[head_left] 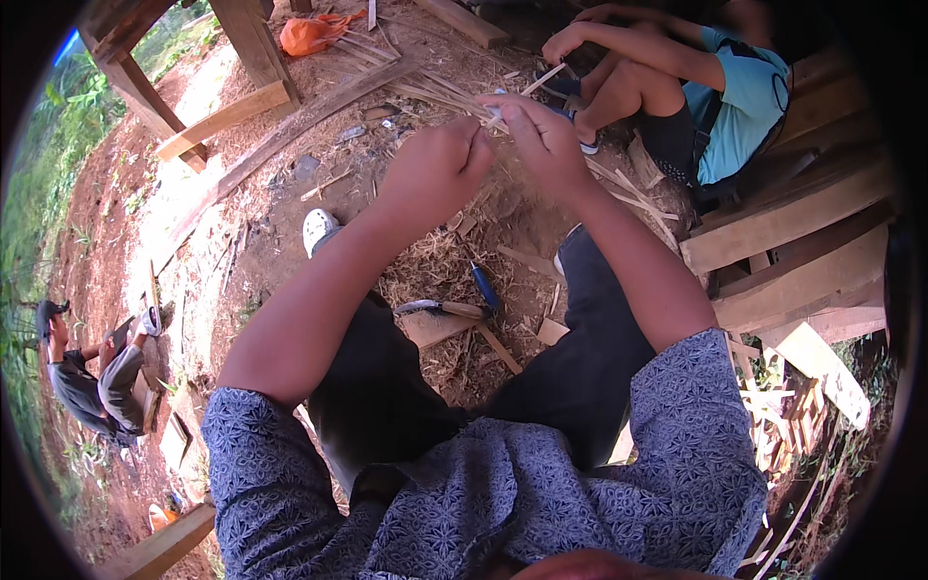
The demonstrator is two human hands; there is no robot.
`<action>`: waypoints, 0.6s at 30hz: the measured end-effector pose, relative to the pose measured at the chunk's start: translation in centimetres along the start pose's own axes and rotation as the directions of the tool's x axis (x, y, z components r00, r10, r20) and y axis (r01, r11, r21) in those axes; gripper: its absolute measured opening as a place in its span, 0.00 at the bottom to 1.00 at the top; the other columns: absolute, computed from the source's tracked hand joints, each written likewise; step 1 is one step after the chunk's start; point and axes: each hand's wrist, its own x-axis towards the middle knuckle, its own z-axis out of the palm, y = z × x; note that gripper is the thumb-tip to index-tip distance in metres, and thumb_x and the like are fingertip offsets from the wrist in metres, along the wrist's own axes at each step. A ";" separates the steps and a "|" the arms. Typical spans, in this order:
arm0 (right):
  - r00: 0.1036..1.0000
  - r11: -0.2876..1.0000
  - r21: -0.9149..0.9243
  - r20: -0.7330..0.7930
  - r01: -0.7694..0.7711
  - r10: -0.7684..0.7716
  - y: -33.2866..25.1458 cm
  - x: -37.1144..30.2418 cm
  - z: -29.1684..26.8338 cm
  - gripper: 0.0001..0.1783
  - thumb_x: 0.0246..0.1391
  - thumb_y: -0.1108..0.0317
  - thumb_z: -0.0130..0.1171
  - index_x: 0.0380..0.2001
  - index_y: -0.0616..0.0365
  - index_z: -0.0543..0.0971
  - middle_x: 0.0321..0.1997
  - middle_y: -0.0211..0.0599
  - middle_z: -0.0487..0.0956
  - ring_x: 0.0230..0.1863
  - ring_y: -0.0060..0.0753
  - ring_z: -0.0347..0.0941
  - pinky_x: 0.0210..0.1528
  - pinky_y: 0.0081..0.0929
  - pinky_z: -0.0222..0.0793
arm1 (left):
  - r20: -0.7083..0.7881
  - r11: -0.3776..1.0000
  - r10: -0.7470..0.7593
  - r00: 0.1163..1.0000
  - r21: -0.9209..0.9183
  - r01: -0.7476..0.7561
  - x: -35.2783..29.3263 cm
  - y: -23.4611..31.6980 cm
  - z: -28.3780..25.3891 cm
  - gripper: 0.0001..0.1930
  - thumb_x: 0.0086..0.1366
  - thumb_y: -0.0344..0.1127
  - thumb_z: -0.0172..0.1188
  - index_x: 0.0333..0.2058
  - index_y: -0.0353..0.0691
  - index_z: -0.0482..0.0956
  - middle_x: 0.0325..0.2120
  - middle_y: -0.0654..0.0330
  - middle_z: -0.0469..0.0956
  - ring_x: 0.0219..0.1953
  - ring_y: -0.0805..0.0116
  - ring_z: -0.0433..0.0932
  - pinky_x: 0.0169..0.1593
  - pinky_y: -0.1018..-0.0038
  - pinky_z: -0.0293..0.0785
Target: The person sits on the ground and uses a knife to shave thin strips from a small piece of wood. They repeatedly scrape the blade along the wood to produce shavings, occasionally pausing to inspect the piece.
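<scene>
Both my hands are raised out in front of me, close together over the ground beyond my knees. A thin pale strip of wood or bamboo [542, 79] slants up and right from between them. My right hand [543, 147] pinches it with the thumb on top. Closed in a fist, my left hand [437, 166] is at the strip's lower end; the fingers hide what lies inside. Between my legs, a knife with a curved blade [420, 306] rests on a wood block [437, 329]. Near it lies a blue-handled tool [482, 286], its tip hard to make out.
Shavings [430, 275] cover the ground between my feet. Long pale strips [440, 94] lie beyond my hands, near an orange bag [311, 35]. At right, a person in light blue [744, 106] sits by stacked planks [793, 227]. Another person [92, 382] sits far left.
</scene>
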 end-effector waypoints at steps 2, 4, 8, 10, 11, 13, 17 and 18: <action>0.986 0.997 0.000 -0.145 -0.078 0.077 2.6 2.2 -2.1 0.22 0.74 0.56 0.44 0.57 0.57 0.80 0.35 0.23 0.74 0.33 0.12 0.62 0.39 0.16 0.63 | -0.002 1.000 0.001 1.000 0.019 -0.001 0.5 0.7 0.0 0.13 0.70 0.39 0.53 0.32 0.34 0.75 0.21 0.42 0.78 0.26 0.40 0.79 0.33 0.49 0.74; 0.983 0.995 0.001 -0.152 -0.100 0.099 3.1 1.6 -1.8 0.22 0.75 0.56 0.44 0.57 0.57 0.80 0.33 0.22 0.73 0.32 0.13 0.61 0.39 0.16 0.63 | -0.031 0.997 0.053 0.998 0.054 -0.051 0.3 0.5 0.4 0.13 0.69 0.39 0.53 0.32 0.35 0.76 0.21 0.42 0.78 0.26 0.40 0.79 0.33 0.49 0.75; 0.992 0.993 0.031 0.052 -0.114 0.113 -0.1 0.0 -0.9 0.23 0.74 0.56 0.44 0.55 0.58 0.80 0.44 0.31 0.78 0.47 0.23 0.70 0.53 0.24 0.64 | -0.012 0.993 0.060 0.998 0.104 -0.059 0.0 -0.4 0.6 0.12 0.69 0.40 0.53 0.32 0.35 0.76 0.20 0.43 0.77 0.25 0.40 0.79 0.31 0.49 0.76; 0.987 0.988 0.038 -0.057 -0.150 0.152 1.7 1.5 -1.6 0.22 0.73 0.56 0.44 0.54 0.59 0.81 0.50 0.36 0.81 0.53 0.26 0.74 0.58 0.26 0.65 | -0.035 0.993 0.069 0.997 0.098 -0.065 0.6 -0.1 1.0 0.12 0.69 0.40 0.54 0.33 0.36 0.75 0.19 0.43 0.77 0.24 0.40 0.79 0.31 0.49 0.76; 0.978 0.985 0.042 -0.113 -0.169 0.173 2.2 2.1 -2.1 0.22 0.73 0.56 0.45 0.54 0.59 0.81 0.52 0.38 0.82 0.56 0.28 0.75 0.61 0.28 0.66 | -0.050 0.993 0.075 0.996 0.095 -0.070 1.0 0.1 1.1 0.12 0.69 0.40 0.54 0.33 0.36 0.75 0.19 0.43 0.77 0.24 0.40 0.79 0.31 0.49 0.76; 0.986 0.986 0.048 -0.048 -0.159 0.162 1.8 0.7 -0.9 0.22 0.73 0.56 0.45 0.54 0.59 0.81 0.52 0.38 0.83 0.55 0.29 0.76 0.61 0.28 0.66 | -0.050 0.990 0.069 0.996 0.125 -0.062 0.9 -0.3 1.0 0.13 0.69 0.40 0.54 0.33 0.36 0.75 0.18 0.44 0.77 0.24 0.40 0.79 0.31 0.49 0.76; 0.993 0.994 -0.006 -0.045 -0.110 0.110 2.3 1.1 -1.4 0.22 0.73 0.56 0.45 0.54 0.58 0.81 0.51 0.38 0.83 0.54 0.28 0.77 0.60 0.27 0.67 | -0.043 0.991 0.075 0.996 0.110 -0.070 0.8 -0.2 1.2 0.13 0.69 0.41 0.54 0.33 0.35 0.76 0.18 0.44 0.78 0.24 0.41 0.80 0.31 0.49 0.76; 0.985 0.994 -0.043 -0.147 -0.100 0.093 4.4 2.1 -2.8 0.22 0.73 0.55 0.45 0.55 0.57 0.81 0.50 0.38 0.83 0.53 0.26 0.76 0.59 0.26 0.67 | -0.041 0.990 0.088 0.995 0.117 -0.082 0.9 0.1 1.3 0.13 0.69 0.41 0.54 0.34 0.35 0.76 0.18 0.44 0.78 0.24 0.41 0.80 0.31 0.49 0.76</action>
